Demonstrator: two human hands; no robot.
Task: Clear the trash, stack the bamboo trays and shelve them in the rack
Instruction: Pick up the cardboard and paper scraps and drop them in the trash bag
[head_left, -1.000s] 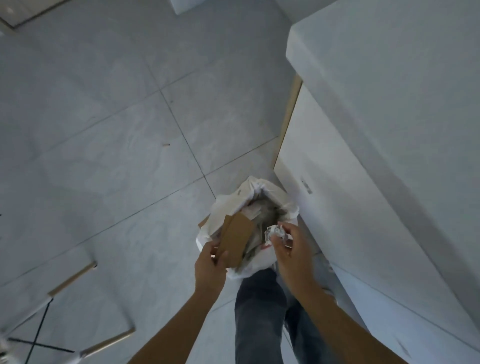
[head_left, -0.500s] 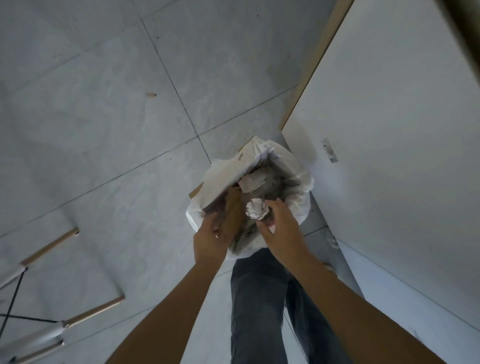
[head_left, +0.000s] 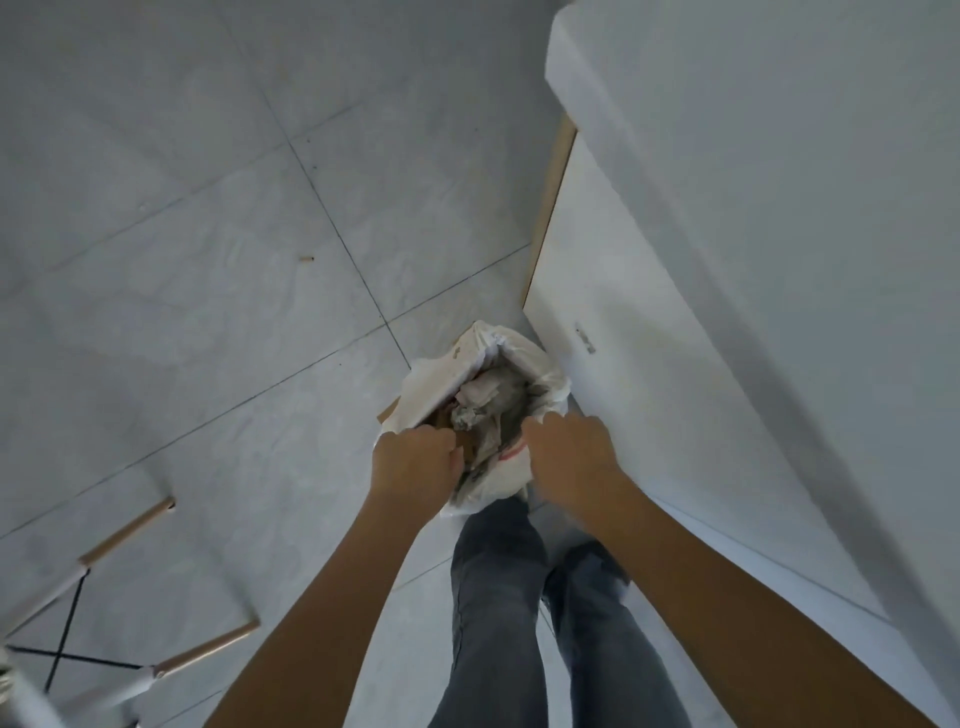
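Observation:
A white trash bag (head_left: 441, 374) stands open on the floor against the white cabinet, full of crumpled paper and wrappers. A grey crumpled paper ball (head_left: 466, 415) lies inside it near the front. My left hand (head_left: 415, 462) is a fist at the bag's near left rim, closed on a brown cardboard piece (head_left: 469, 448) that pokes down into the bag. My right hand (head_left: 566, 452) hovers at the bag's near right rim, back up, fingers curled under and hidden. No bamboo trays or rack are in view.
A white cabinet (head_left: 649, 415) with a countertop (head_left: 779, 156) rises close on the right. Chair legs with wooden tips (head_left: 124, 530) stand at lower left. My legs in grey jeans (head_left: 493, 597) are just behind the bag. Grey tiled floor (head_left: 208, 260) spreads left.
The crumpled paper ball has left my right hand and now lies in the bag. My left hand has pushed the cardboard deeper in. The view has tilted back up toward the countertop.

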